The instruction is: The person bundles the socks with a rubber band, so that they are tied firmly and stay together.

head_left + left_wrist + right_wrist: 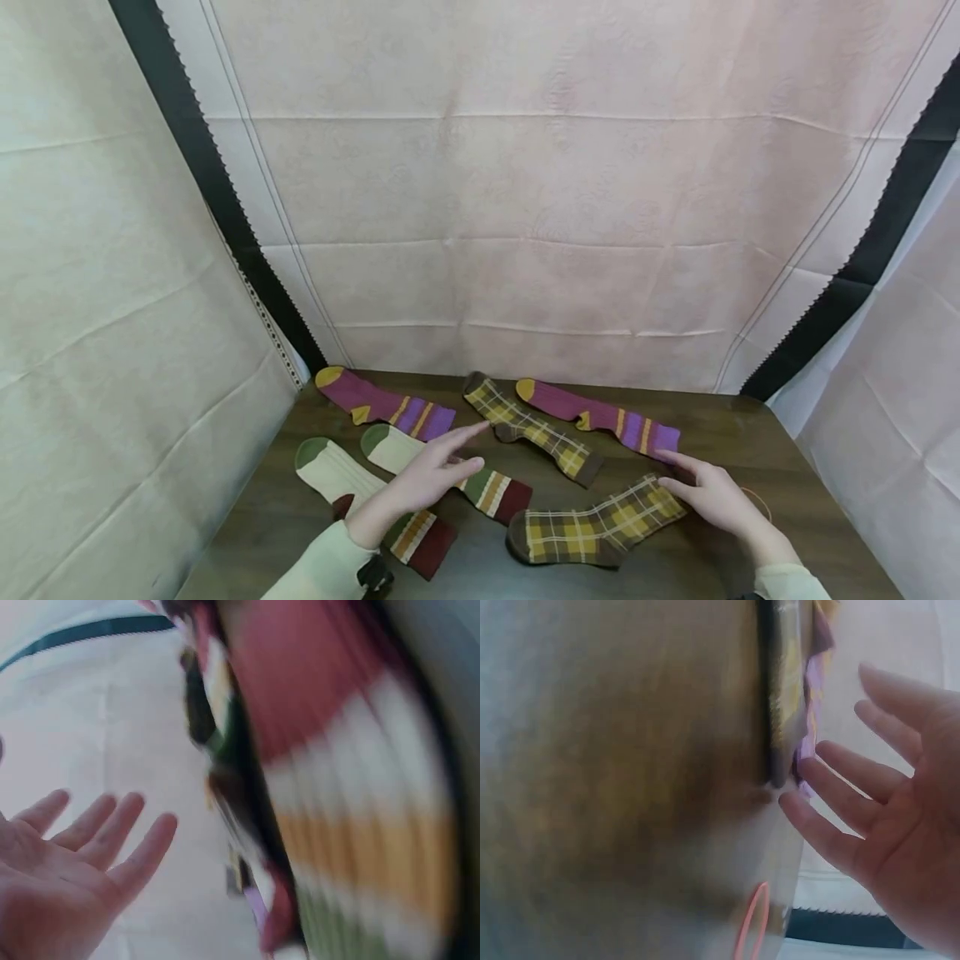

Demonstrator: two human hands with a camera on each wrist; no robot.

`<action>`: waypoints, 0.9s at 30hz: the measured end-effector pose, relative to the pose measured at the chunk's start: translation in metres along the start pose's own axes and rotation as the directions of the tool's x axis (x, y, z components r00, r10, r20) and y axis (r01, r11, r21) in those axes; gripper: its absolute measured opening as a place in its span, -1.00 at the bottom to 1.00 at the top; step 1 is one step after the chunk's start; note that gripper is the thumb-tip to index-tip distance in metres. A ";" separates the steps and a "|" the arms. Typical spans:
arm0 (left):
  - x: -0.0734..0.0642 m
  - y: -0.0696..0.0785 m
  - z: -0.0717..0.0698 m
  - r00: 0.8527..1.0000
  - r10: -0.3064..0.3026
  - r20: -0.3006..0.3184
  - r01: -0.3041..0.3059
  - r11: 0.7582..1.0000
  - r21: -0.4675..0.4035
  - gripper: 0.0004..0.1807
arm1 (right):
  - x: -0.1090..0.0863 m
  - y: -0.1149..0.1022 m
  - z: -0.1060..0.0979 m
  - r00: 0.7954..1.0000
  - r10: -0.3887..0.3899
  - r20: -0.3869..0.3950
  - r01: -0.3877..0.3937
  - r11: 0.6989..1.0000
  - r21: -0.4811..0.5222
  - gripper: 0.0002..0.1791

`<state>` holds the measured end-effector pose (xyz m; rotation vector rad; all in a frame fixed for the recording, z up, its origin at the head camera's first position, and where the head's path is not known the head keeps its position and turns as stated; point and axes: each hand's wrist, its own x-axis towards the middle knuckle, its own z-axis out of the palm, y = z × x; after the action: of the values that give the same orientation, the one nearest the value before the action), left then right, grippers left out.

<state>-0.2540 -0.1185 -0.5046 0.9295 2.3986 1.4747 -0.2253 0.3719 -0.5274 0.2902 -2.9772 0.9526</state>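
My left hand (429, 477), fingers extended, hovers above two cream socks with striped, dark red cuffs, hiding part of the farther cream sock (392, 447). The nearer cream sock (337, 473) lies just left of it. In the left wrist view, a striped cuff (345, 795) looms large beside the hand. My right hand (714, 497) has loosely spread fingers and holds nothing. Its fingertips are by the end of a yellow-brown plaid sock (592, 527) and the purple cuff of a maroon sock (555, 400); whether they touch cannot be told.
A second plaid sock (528, 427) lies at the back middle, and another maroon-and-purple sock (378, 400) at the back left. A thin pinkish loop (754, 922) lies by the right hand. The dark wooden table (757, 446) is bordered by pale fabric walls (525, 292).
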 end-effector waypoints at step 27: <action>0.004 0.008 0.068 0.962 -0.228 0.147 0.195 0.958 0.212 -0.81 | -0.009 0.020 0.003 0.983 0.162 0.084 -0.173 0.975 0.140 -0.39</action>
<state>-0.2236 -0.0629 -0.5309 0.7699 2.4582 1.0554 -0.2202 0.3870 -0.5419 0.0749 -3.0417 1.2058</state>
